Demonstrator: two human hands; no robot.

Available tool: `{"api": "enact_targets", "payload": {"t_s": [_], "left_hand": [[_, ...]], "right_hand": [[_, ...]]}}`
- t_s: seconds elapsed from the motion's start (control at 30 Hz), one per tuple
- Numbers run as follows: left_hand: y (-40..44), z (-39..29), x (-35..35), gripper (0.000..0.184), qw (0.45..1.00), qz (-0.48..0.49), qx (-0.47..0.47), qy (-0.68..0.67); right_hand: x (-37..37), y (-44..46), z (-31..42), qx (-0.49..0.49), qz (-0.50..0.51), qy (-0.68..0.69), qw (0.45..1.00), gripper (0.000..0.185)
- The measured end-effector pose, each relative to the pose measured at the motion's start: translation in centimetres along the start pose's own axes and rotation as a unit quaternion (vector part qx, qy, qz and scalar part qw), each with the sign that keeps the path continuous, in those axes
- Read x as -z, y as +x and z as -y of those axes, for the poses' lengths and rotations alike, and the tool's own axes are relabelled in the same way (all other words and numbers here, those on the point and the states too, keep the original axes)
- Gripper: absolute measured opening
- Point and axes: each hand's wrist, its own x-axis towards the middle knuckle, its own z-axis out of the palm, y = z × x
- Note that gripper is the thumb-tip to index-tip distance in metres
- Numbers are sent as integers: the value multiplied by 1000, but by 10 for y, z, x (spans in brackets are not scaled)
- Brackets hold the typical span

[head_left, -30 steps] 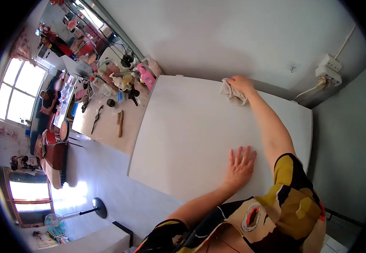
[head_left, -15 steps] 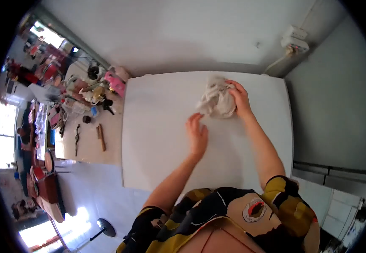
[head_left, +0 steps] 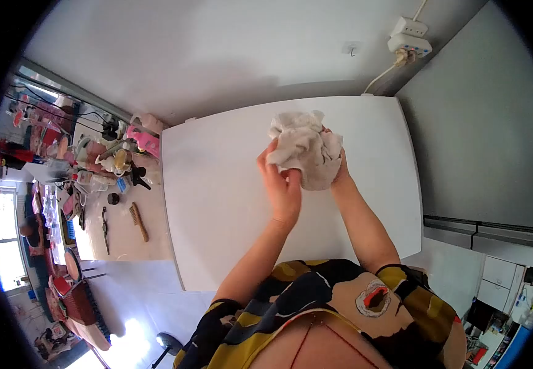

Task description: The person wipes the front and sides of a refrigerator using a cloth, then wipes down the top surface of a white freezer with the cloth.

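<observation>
A crumpled off-white cloth (head_left: 306,150) is held between my two hands over the white tabletop (head_left: 217,184). My left hand (head_left: 280,187) grips its left edge, with the thumb and fingers closed on the fabric. At the cloth's right side, my right hand (head_left: 340,169) holds it from beneath and behind, and most of those fingers are hidden by the folds.
To the left stands a counter with a wooden brush (head_left: 138,222), a dark slender tool (head_left: 105,230), a small black jar (head_left: 113,198) and a pink bottle (head_left: 144,141). A power strip (head_left: 410,40) hangs on the wall. A grey cabinet (head_left: 481,135) borders the table's right.
My left hand has moved up and taken hold of the cloth. My right hand has shifted under the cloth's right side. The view has tilted slightly.
</observation>
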Motion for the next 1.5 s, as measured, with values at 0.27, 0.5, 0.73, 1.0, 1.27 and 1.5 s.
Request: {"api": "enact_targets", "payload": {"t_s": [0.27, 0.5, 0.73, 1.0, 1.27, 1.5], "left_hand": [[-10, 15, -30, 53, 901, 329, -240, 149], [56, 31, -12, 59, 938, -7, -203, 282], [91, 71, 54, 49, 988, -19, -51, 142], [200, 74, 184, 44, 917, -34, -122, 379], [289, 103, 117, 39, 829, 319, 42, 458], [277, 92, -70, 39, 828, 467, -1, 309]], "right_hand": [[-1, 29, -10, -8, 33, 39, 999, 50], [25, 36, -39, 24, -109, -67, 992, 49], [26, 70, -60, 26, -123, -581, 804, 41], [28, 74, -49, 200, -116, -574, 785, 22], [13, 79, -64, 231, -100, -688, 680, 13], [14, 73, -62, 160, -35, -776, 609, 23]]}}
